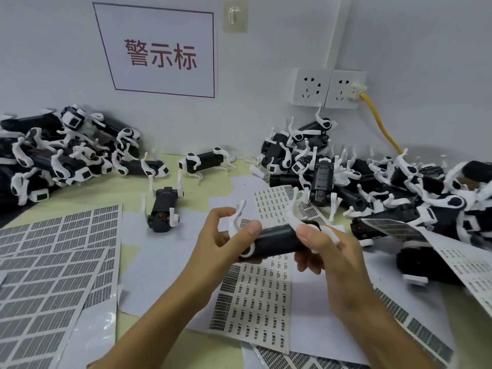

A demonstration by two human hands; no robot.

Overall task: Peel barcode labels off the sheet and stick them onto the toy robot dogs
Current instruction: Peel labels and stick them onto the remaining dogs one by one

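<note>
Black-bodied toy robot dog (277,242) lay crosswise between your hands, above the barcode label sheet (253,296). Your left hand (226,235) gripped its left end; right hand (327,249) fingers curled round the other, equally near.

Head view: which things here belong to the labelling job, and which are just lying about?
Job:
- toy robot dog held by left hand and right hand
- label sheet under the hands
- dog piles, left and right

Lying about:
- wall sign
- sockets
- yellow cable
- wall hook
</note>
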